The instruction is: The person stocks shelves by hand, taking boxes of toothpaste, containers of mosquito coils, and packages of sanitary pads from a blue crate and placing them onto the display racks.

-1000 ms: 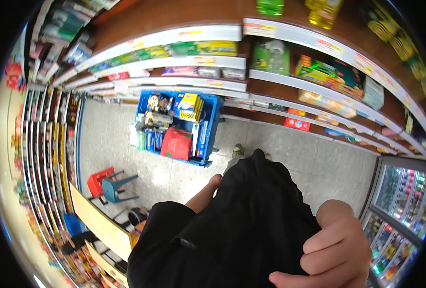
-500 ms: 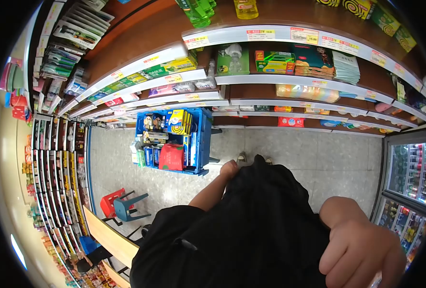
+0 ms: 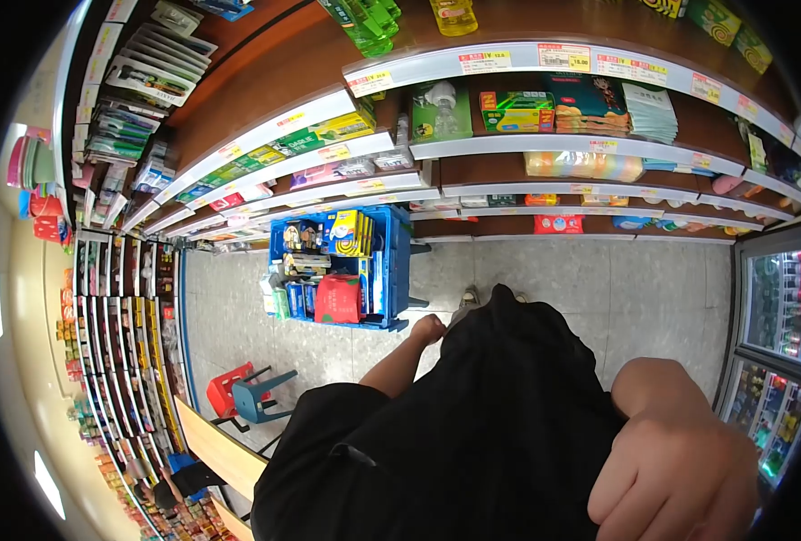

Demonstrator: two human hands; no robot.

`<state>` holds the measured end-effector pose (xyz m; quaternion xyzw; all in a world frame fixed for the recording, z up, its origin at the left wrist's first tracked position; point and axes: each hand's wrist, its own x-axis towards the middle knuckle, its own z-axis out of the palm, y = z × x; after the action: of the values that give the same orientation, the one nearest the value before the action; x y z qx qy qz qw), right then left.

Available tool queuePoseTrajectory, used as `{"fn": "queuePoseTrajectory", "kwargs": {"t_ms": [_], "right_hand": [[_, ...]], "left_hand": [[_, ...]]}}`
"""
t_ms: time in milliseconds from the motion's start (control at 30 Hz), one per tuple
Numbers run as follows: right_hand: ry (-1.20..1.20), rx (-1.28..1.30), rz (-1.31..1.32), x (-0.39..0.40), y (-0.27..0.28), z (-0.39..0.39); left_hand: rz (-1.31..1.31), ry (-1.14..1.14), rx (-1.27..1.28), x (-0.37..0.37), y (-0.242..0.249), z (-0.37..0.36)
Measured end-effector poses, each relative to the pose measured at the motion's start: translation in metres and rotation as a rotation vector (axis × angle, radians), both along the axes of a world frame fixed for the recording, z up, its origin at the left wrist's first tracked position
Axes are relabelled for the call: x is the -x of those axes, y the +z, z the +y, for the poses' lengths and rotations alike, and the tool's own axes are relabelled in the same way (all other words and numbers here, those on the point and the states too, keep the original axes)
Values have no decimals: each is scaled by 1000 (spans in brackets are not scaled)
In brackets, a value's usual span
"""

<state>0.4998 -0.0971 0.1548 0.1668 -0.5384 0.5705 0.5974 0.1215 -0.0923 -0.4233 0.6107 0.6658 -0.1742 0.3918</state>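
My left hand [image 3: 429,329] hangs beside my leg with its fingers curled in; I see nothing in it. My right hand [image 3: 675,473] is raised close to the camera at the lower right, its fingers bent, and whatever they might hold is hidden. A blue crate [image 3: 400,270] stands just beyond my left hand, apart from it. Inside are yellow boxes [image 3: 350,233], a red packet [image 3: 338,298], blue boxes [image 3: 303,298] and other packaged goods. A green-and-white pack [image 3: 280,301] lies at its left side.
Store shelves [image 3: 499,149] with price labels run across the front, bearing bottles, boxes and packets. A red stool [image 3: 224,388] and a teal stool [image 3: 254,400] stand left, near a wooden table [image 3: 215,442]. Glass-door fridges [image 3: 774,298] are at right. Another person [image 3: 188,484] is at lower left.
The view has shifted slightly, so the crate, stools and left shelves appear farther right. My right hand sits a little lower in view. The crate's goods look unchanged.
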Motion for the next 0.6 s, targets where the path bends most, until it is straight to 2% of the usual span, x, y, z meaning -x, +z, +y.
{"fn": "queuePoseTrajectory", "kwargs": {"t_ms": [100, 233, 300, 400, 500, 600], "right_hand": [[-8, 4, -36, 2, 7, -6], [-3, -201, -79, -1, 8, 20], [-2, -180, -73, 1, 5, 16], [-18, -14, -80, 2, 4, -10], [11, 48, -63, 5, 13, -11], [91, -56, -103, -1, 18, 15]], "left_hand": [[-8, 5, 44, 0, 3, -10], [-50, -24, 22, -4, -12, -17], [-57, -79, 37, -5, -8, -10], [3, -100, 57, -12, 11, 0], [-5, -56, -50, -13, 10, 4], [-39, -38, -37, -18, 21, 9]]}}
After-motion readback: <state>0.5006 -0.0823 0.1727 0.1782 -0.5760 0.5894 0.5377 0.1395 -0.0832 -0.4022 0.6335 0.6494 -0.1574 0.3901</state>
